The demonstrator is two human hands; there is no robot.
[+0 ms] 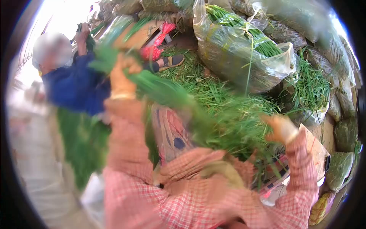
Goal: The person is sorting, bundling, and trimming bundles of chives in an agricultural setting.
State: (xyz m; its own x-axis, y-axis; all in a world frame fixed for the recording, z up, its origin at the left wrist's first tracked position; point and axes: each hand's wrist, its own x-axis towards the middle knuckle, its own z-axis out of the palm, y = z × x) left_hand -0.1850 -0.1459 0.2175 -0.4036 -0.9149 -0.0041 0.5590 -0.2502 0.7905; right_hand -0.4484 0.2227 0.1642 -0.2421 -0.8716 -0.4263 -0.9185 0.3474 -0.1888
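My left hand [124, 72] is raised at the left, closed round a bunch of long, thin green chives [164, 87]. The bunch trails from the fist down to the right and is smeared by motion. My right hand [279, 128] is lower, at the right, over the edge of a heap of loose green leaves [225, 124]. Its fingers are blurred, so I cannot make out whether they hold anything. Between my arms, the loose leaves reach down to my lap and the checked pink cloth [190, 179] there.
Behind the heap stands a large clear plastic bag [225, 63] with bundled chives [263, 42]. Filled bags [345, 131] are stacked at the right and back. A co-worker in a blue sleeve [76, 86] is close on the left. Pink-red ties [154, 49] lie near a cardboard piece [143, 34].
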